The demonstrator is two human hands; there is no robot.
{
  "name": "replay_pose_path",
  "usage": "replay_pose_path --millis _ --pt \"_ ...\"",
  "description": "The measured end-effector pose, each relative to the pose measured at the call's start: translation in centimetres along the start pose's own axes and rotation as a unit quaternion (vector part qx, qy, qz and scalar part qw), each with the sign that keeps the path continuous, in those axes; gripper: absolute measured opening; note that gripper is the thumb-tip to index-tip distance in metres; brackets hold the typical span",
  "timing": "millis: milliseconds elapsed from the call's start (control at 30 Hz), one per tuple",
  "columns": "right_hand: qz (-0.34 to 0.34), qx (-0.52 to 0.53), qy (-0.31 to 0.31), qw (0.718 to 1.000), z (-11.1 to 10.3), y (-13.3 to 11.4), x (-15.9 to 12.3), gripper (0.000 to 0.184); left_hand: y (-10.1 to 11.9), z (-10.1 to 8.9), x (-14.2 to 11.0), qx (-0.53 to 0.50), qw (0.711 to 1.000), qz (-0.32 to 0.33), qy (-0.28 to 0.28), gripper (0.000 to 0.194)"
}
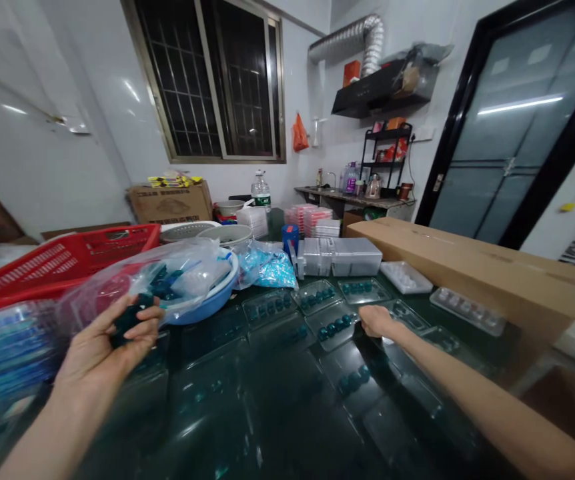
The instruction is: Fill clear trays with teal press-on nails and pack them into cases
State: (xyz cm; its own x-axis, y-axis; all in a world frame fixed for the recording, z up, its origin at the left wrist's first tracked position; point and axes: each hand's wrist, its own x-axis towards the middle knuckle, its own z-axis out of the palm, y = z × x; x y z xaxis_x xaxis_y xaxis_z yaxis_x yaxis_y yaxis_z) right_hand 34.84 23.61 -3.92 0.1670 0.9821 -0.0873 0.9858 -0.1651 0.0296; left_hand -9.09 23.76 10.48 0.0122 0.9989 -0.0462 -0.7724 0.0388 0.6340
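Several clear blister trays (pixel 317 339) of teal beads (pixel 331 327) lie across a dark table (pixel 247 427). The left hand (pixel 100 347) is closed, its fingers gripping a dark teal cluster (pixel 128 320) just in front of a blue basin (pixel 207 310). The right hand (pixel 377 321), loosely curled, touches the edge of the nearest tray.

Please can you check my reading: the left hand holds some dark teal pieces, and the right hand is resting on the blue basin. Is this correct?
Not quite. The right hand is not on the blue basin; it is at a clear plastic tray, as the head view shows. The left hand does hold the dark teal pieces.
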Motion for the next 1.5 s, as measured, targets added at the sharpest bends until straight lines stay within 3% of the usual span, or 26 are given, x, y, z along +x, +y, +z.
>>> replay_pose_path --millis 133,267,300,400,467,500,567,633,733,833,900,1000,1067,1167,1300,1400,1500 --pt "-0.025 0.062 0.095 0.993 -2.0 -0.8 -0.9 0.015 -1.1 -0.8 -0.9 0.01 0.999 -0.04 -0.029 0.014" --pt "-0.094 0.147 0.221 0.96 -6.3 -4.6 -2.9 0.023 -2.7 -1.2 -2.0 -0.015 0.998 -0.048 -0.028 0.018" --pt "-0.117 0.183 0.261 0.94 -7.8 -6.2 -3.4 0.024 -3.1 -1.2 -2.2 -0.024 0.998 -0.051 -0.023 0.018" --pt "-0.2 0.365 0.427 0.802 -13.7 -11.9 -3.3 0.018 -4.4 -1.2 -3.0 -0.034 0.997 -0.072 -0.002 0.018" --pt "-0.2 0.391 0.493 0.751 -18.4 -16.4 -1.2 0.018 -5.1 -1.0 -3.5 -0.034 0.995 -0.094 0.004 0.017" --pt "-0.204 0.388 0.488 0.754 -20.7 -18.6 0.3 0.02 -5.3 -0.8 -3.7 -0.035 0.994 -0.105 0.002 0.015" --pt "-0.227 0.374 0.421 0.794 -24.0 -22.6 3.5 0.023 -5.7 -0.4 -3.9 -0.039 0.992 -0.117 -0.006 0.011" --pt "-0.252 0.371 0.386 0.806 -25.1 -25.2 5.5 0.034 -5.8 -0.2 -3.9 -0.044 0.992 -0.116 -0.013 0.008" --pt "-0.295 0.367 0.369 0.802 -22.5 -25.9 4.0 0.043 -6.0 -0.1 -3.7 -0.049 0.991 -0.124 -0.021 0.006" --pt "-0.344 0.371 0.342 0.792 -16.9 -23.6 -1.8 0.026 -6.8 -0.1 -3.5 -0.032 0.99 -0.136 -0.026 0.009" --pt "-0.392 0.426 0.267 0.771 -13.2 -21.7 -5.9 0.021 -7.9 0.3 -3.5 -0.001 0.991 -0.132 -0.02 0.013" --pt "-0.361 0.475 0.21 0.775 -9.6 -19.4 -9.7 0.02 -9.9 1.5 -3.8 0.06 0.989 -0.129 -0.032 0.015" --pt "-0.318 0.522 0.184 0.77 -8.4 -18.1 -10.4 0.015 -11.3 2.4 -4.2 0.099 0.984 -0.136 -0.062 0.011" --pt "-0.269 0.611 0.107 0.737 -7.9 -16.3 -10.5 0.01 -12.9 3.4 -4.9 0.14 0.974 -0.142 -0.105 0.007" --pt "-0.253 0.67 0.041 0.696 -7.8 -14.5 -11.4 0.016 -14.2 4.0 -5.8 0.172 0.966 -0.142 -0.132 0.01" --pt "-0.271 0.639 0.079 0.715 -7.5 -13.7 -12.6 0.02 -14.7 4.3 -6.3 0.185 0.961 -0.138 -0.15 0.011" --pt "-0.279 0.573 0.169 0.751 -7.1 -13.3 -13.4 0.015 -15.0 4.4 -6.8 0.189 0.96 -0.142 -0.148 0.011"
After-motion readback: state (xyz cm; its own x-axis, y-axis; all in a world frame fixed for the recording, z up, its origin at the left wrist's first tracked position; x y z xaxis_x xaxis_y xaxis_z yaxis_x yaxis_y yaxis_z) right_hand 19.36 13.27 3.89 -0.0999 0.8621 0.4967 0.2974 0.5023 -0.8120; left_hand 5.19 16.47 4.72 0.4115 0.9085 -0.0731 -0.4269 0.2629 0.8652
